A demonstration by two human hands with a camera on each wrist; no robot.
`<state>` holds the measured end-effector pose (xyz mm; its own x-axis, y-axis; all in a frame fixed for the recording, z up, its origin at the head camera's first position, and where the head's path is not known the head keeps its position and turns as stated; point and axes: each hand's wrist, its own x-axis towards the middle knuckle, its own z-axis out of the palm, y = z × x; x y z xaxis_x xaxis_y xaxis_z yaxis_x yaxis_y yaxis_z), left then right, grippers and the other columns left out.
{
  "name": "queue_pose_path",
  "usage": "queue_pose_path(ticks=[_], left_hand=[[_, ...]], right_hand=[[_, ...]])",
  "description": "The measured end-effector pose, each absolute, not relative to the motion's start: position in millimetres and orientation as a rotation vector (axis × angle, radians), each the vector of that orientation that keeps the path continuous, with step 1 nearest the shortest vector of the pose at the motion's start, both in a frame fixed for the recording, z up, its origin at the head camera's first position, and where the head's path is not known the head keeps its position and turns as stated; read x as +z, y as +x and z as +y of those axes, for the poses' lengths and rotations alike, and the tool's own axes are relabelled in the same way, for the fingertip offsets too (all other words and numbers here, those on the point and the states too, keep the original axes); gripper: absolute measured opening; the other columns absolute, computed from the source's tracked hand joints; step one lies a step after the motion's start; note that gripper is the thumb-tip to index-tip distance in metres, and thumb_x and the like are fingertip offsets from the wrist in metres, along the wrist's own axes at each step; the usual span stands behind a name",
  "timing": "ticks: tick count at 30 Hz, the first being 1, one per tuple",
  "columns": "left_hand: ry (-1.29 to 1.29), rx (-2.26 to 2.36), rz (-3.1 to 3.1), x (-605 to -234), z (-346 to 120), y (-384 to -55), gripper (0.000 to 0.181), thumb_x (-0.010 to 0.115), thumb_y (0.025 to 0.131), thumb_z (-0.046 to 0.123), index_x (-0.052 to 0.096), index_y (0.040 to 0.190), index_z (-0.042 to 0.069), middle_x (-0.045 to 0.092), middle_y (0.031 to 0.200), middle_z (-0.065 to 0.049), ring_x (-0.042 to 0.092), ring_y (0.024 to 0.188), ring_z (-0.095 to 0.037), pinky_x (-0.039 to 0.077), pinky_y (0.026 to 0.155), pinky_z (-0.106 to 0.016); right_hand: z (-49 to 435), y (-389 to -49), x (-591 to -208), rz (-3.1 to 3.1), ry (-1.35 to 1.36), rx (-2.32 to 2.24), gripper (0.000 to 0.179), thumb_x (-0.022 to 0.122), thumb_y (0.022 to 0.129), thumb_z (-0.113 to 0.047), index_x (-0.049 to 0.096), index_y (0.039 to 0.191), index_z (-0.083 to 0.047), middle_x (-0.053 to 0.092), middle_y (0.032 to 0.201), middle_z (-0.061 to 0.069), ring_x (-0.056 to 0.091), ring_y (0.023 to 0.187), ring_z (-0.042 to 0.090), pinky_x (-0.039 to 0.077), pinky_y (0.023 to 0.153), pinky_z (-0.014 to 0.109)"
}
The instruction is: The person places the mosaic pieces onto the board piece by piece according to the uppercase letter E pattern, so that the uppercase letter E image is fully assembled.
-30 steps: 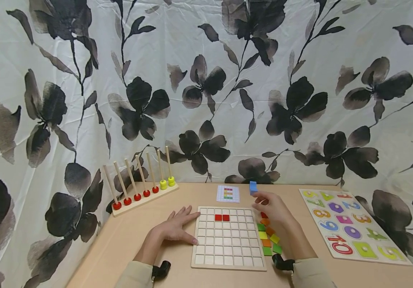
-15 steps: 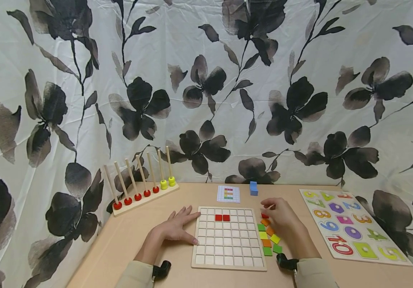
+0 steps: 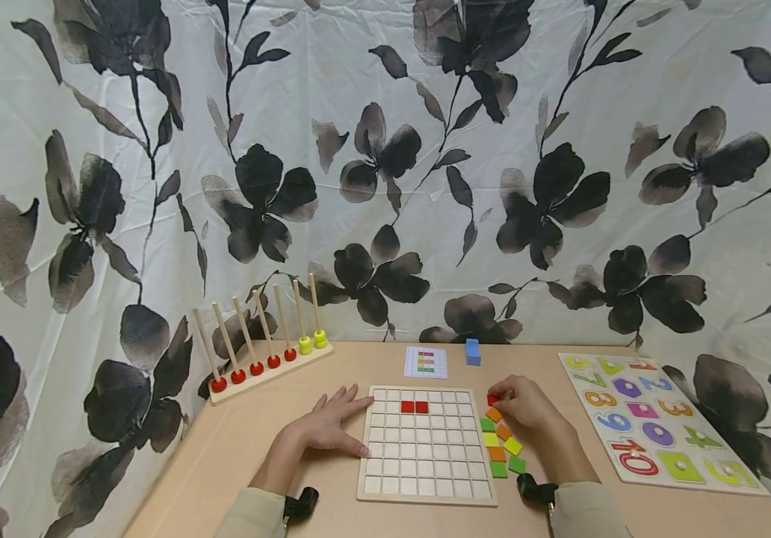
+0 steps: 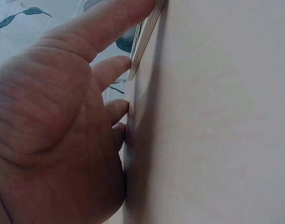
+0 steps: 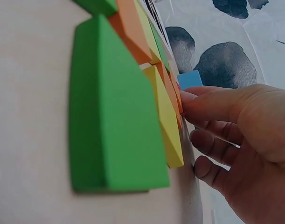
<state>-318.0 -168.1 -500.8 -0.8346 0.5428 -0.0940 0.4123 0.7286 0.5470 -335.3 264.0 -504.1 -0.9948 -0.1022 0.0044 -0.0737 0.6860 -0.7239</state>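
My left hand [image 3: 332,424] lies with its fingers spread at the left side of a wooden grid board [image 3: 426,448], its thumb and index finger touching the board's edge. Two red tiles [image 3: 415,407] sit side by side in the board's second row. To the right of the board, my right hand [image 3: 525,403] pinches a red square tile [image 3: 491,400] between thumb and index finger. In the right wrist view the other fingers curl loosely and the red tile is mostly hidden. Below that hand lie several loose tiles: orange [image 3: 497,453], yellow [image 3: 512,446] and green [image 5: 128,126].
A small pattern card [image 3: 426,362] lies behind the board, with blue blocks [image 3: 473,353] to its right. At the back left stands a peg rack [image 3: 271,373] with red and yellow beads. A number puzzle board [image 3: 661,426] lies at the right.
My right hand has drawn back from near the blue blocks, moving right and down to the red tile, where its fingertips have come together. My left hand has stayed in place.
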Motion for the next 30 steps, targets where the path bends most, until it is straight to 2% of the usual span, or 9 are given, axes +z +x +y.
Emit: queue_pose_path(ticks=[4,9,18,23,30], left_hand=[[0.758,0.764,2.686,-500.4,-168.4,-317.0,0.102,0.085,0.075,0.059,0.042,0.160,0.024,0.017,0.173,-0.023,0.009,0.161,-0.046,0.003,0.126,-0.070],[0.758,0.771,2.682,-499.9,-169.0,-316.7,0.102,0.085,0.076,0.058,0.042,0.161,0.023,0.016,0.173,-0.022,0.008,0.161,-0.046,0.002,0.127,-0.070],[0.745,0.782,2.677,-499.6,-168.6,-317.5,0.100,0.085,0.076,0.058,0.042,0.160,0.025,0.016,0.173,-0.022,0.007,0.161,-0.045,0.002,0.127,-0.069],[0.745,0.789,2.674,-498.9,-168.6,-317.4,0.100,0.085,0.076,0.058,0.042,0.160,0.025,0.016,0.173,-0.022,0.007,0.161,-0.045,0.002,0.127,-0.069],[0.750,0.790,2.675,-497.8,-168.1,-315.1,0.100,0.086,0.076,0.057,0.043,0.160,0.023,0.017,0.173,-0.022,0.008,0.161,-0.046,0.002,0.126,-0.070]], right_hand=[[262.9,-334.7,-505.1,2.830,-0.149,-1.247,0.026,0.068,0.095,0.002,0.076,0.119,-0.007,0.066,0.119,0.009,0.055,0.117,0.032,0.046,0.112,0.058],[261.7,-334.4,-505.2,2.796,-0.160,-1.277,0.026,0.067,0.096,0.003,0.075,0.119,-0.005,0.064,0.115,0.010,0.054,0.112,0.030,0.049,0.107,0.052],[264.1,-337.1,-505.6,2.869,-0.204,-1.201,0.021,0.072,0.093,0.002,0.072,0.110,-0.008,0.062,0.101,0.008,0.055,0.097,0.025,0.052,0.083,0.029],[266.8,-339.2,-504.9,2.916,-0.179,-1.203,0.019,0.075,0.090,0.003,0.072,0.105,-0.007,0.064,0.093,0.006,0.056,0.091,0.024,0.052,0.077,0.026],[266.5,-339.1,-502.0,2.902,-0.116,-1.271,0.013,0.072,0.094,0.001,0.072,0.106,-0.006,0.065,0.091,0.008,0.057,0.087,0.023,0.052,0.070,0.022]])
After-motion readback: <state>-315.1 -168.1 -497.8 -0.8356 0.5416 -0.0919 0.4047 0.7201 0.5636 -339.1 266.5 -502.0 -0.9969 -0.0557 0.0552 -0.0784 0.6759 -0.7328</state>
